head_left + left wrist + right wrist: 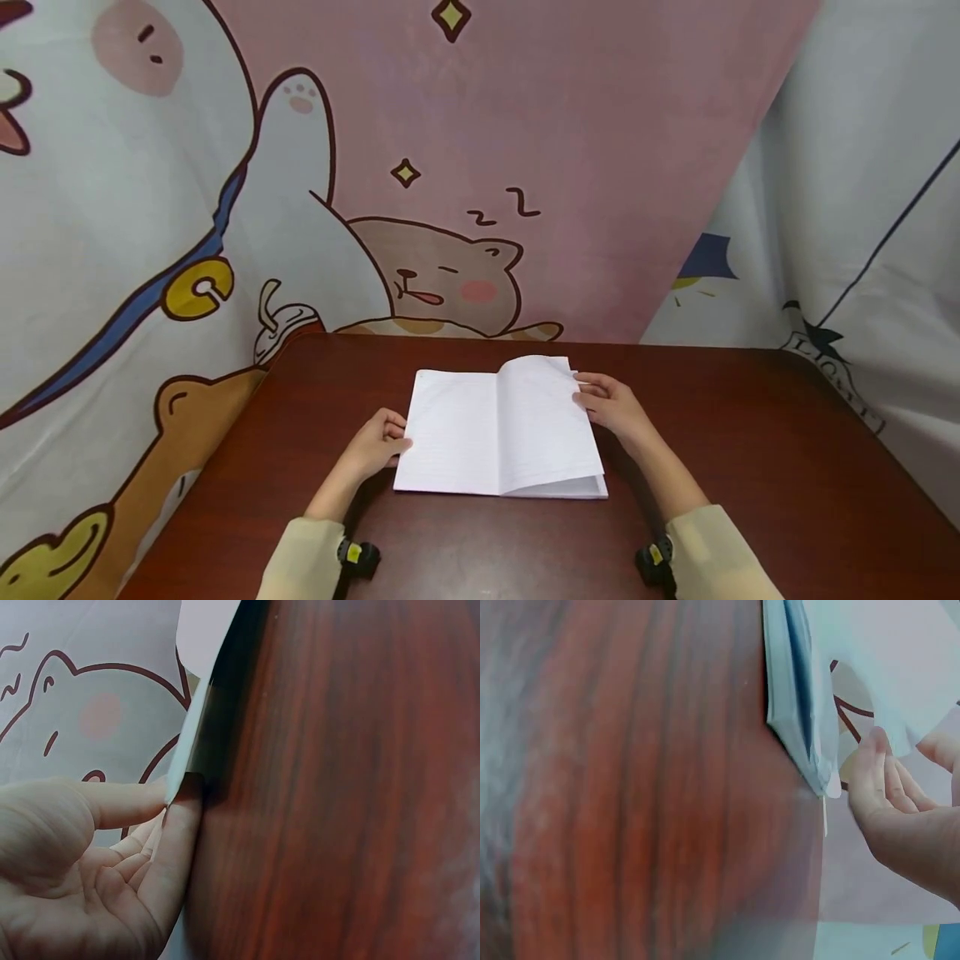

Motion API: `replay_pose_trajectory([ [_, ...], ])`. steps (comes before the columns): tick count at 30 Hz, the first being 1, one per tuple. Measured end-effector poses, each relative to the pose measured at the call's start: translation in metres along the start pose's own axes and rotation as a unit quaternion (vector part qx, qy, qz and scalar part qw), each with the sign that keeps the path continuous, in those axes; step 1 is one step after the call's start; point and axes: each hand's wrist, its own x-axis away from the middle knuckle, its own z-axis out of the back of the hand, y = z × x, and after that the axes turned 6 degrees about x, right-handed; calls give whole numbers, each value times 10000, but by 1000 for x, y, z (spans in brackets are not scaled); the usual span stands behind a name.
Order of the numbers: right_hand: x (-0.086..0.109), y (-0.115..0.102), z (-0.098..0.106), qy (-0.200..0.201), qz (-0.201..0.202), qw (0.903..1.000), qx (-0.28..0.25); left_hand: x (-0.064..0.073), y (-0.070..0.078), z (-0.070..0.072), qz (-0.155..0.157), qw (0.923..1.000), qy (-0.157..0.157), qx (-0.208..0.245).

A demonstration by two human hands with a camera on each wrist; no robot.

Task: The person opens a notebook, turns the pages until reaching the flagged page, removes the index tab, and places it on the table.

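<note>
An open notebook (457, 433) with white, faintly lined pages lies on the dark red-brown table. My left hand (377, 443) pinches its left edge, thumb on top and fingers underneath, as the left wrist view also shows. At the upper right edge my right hand (611, 406) holds a lifted page (543, 425) between thumb and fingers. That page bows upward near the top, and a gap shows beneath it at the lower right corner. In the right wrist view the notebook's page stack (784, 675) lies below the raised sheet, beside the right hand (907, 802).
The wooden table (750, 442) extends around the notebook on all sides. Behind it hangs a pink and white cloth (600, 167) with cartoon animals, and a pale curtain (885, 250) is on the right. A dark strap with a small device sits on each wrist.
</note>
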Motion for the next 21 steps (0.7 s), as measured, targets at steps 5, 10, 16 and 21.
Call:
replay_pose_trajectory([
  [5,1,-5,-2,175,-75,9996,-185,0,-1,1,7,10000,-31,-7],
  [10,3,-9,-1,199,-7,9992,-334,-1,-2,1,-4,10000,-5,16],
  [16,6,-13,-1,133,4,9991,-408,-1,-2,1,-8,10000,-25,-12],
  [21,6,-17,-3,104,13,9987,-508,0,0,0,15,10000,20,0],
])
